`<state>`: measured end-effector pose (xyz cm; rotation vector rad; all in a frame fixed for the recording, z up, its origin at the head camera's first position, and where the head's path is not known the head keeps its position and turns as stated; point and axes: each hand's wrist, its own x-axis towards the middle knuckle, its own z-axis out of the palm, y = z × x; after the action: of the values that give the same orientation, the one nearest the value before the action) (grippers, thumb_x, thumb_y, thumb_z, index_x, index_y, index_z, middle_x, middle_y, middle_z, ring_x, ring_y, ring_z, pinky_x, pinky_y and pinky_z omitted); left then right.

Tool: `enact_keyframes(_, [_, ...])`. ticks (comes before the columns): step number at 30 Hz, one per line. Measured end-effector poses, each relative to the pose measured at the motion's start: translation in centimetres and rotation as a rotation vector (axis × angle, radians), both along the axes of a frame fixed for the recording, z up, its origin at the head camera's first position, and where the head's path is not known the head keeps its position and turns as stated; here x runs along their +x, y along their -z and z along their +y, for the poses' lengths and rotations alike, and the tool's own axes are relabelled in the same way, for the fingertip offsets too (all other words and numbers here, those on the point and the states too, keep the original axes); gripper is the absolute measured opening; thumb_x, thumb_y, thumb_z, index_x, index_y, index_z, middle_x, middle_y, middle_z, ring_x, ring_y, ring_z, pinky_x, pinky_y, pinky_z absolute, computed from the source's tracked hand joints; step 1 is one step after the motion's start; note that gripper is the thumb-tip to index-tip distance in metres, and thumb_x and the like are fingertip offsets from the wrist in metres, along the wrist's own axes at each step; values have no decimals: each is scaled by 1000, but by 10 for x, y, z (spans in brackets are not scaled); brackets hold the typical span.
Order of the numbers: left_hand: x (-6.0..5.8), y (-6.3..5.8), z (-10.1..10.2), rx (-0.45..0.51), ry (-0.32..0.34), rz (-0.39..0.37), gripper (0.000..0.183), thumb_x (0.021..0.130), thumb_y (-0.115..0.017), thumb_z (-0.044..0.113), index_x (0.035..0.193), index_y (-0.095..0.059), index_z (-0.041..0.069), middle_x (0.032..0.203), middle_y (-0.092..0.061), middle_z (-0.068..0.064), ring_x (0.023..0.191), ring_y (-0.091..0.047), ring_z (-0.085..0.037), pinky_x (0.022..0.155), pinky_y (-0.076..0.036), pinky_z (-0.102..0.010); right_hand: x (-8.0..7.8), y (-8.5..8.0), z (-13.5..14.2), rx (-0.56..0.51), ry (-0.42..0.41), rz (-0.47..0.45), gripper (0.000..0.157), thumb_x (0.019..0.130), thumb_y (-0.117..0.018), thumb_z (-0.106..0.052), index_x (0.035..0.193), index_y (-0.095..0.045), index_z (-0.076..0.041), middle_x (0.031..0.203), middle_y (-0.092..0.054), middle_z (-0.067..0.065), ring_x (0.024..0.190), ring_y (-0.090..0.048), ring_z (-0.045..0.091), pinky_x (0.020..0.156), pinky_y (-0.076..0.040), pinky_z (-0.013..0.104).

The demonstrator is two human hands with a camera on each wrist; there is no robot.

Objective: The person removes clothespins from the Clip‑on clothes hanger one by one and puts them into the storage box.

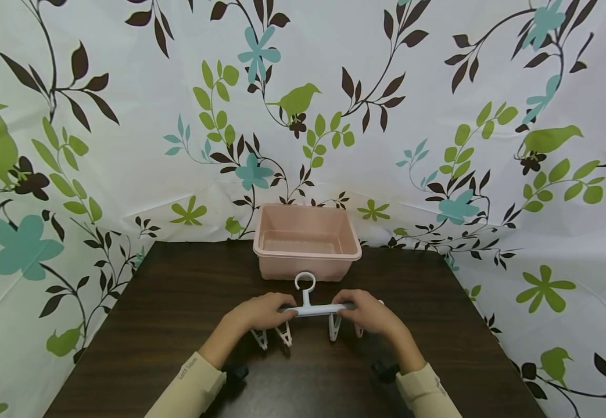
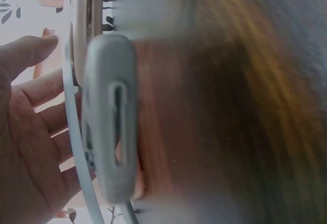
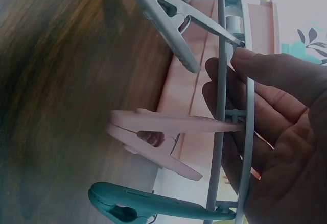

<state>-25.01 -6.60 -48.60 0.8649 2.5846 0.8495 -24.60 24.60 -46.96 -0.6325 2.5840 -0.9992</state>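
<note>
A pale blue-grey clip hanger [image 1: 315, 310] with a round hook [image 1: 305, 281] on top is held level between both hands, hook upward. My left hand [image 1: 267, 312] grips the left part of the bar, and my right hand [image 1: 368, 312] grips the right part, thumb on the near side and fingers behind. Several clips dangle below the bar. In the right wrist view these are a grey clip [image 3: 171, 27], a pink clip [image 3: 158, 140] and a teal clip [image 3: 148, 202]. A grey clip [image 2: 110, 117] hangs close to the left wrist camera.
Behind the hanger, a pink plastic bin [image 1: 305, 268] stands at the back of the dark wooden table [image 1: 187, 302]. A white cloth with leaves, flowers and birds [image 1: 418, 104] rises behind the table and along its sides.
</note>
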Motion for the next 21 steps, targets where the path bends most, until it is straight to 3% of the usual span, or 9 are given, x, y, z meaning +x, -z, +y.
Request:
enact_keyframes(4, [1, -5, 4, -3, 3, 11, 26, 110, -62, 38, 119, -75, 18, 101, -71, 6, 83, -59, -10, 80, -50, -38, 3, -4, -3, -7, 1, 13, 13, 106, -68, -12, 118, -73, -13, 100, -75, 19, 48, -65, 37, 43, -52, 37])
enact_keyframes(11, [3, -8, 11, 30, 30, -20, 31, 110, -62, 41, 113, -75, 12, 90, -68, 2, 72, -56, -7, 71, -48, -31, 10, -12, -6, 22, 16, 51, 12, 105, -70, -14, 116, -73, -17, 98, -74, 17, 45, -55, 13, 44, -49, 33])
enact_keyframes(16, [3, -10, 14, 76, 55, -29, 29, 109, -64, 38, 101, -70, 11, 79, -60, 2, 65, -52, -7, 65, -45, -28, 13, -20, -9, 24, 14, 82, 12, 106, -71, -16, 117, -72, -19, 91, -70, 6, 47, -54, 11, 46, -49, 33])
enact_keyframes(21, [3, -11, 14, 109, 46, -8, 25, 109, -66, 36, 102, -68, 12, 80, -58, 5, 68, -52, -7, 66, -45, -28, 17, -27, -12, 80, 23, 179, 13, 104, -73, -16, 117, -73, -21, 91, -70, -4, 58, -58, 7, 57, -51, 30])
